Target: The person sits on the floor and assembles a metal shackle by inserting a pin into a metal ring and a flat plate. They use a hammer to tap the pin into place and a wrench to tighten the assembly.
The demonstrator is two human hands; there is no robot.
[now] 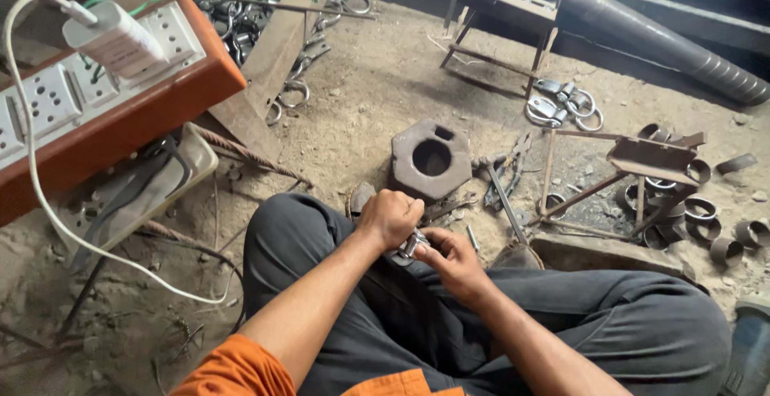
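Fingers of the left hand [391, 218] are closed in a fist over a small metal clamp piece [411, 244]; right hand [451, 260] pinches its lower end. Piece sits above the lap. Judged rigid, light, possibly slippery; best gripped across its flat sides.

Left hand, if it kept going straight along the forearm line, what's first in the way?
Likely the hexagonal iron block with the round hole, on the dirt floor just beyond the left hand. The hand is closed on a small metal part shared with the right hand. Depth is unclear.
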